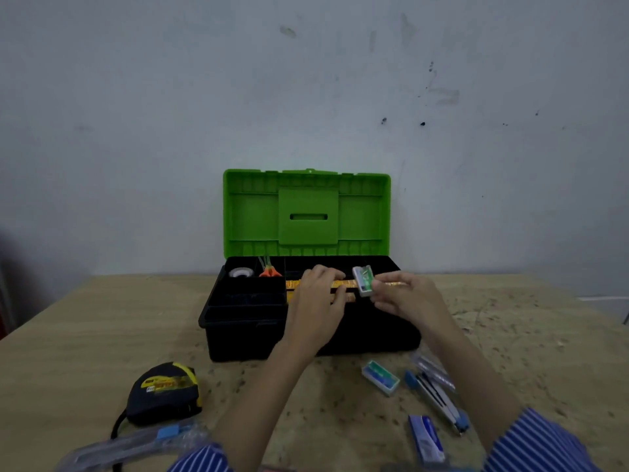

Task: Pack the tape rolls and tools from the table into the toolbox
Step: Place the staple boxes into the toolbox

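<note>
Worn plywood table (102, 335) against a stained grey wall, bearing a black toolbox (306, 338) with its green lid (308, 212) raised upright. Its tray holds a roll of clear tape (241, 272), orange-handled scissors (270, 270) and a yellow folding ruler (347, 284). Left hand (320, 298), palm down over the tray, fingers curled onto the ruler. Right hand (405, 294) pinches a small white-and-green box (363, 281) between thumb and fingertips, above the toolbox's right half. On the table in front lie a black-and-yellow tape measure (165, 391), a second small green box (380, 377), a blue utility knife (437, 398) and a blue staple box (425, 441).
</note>
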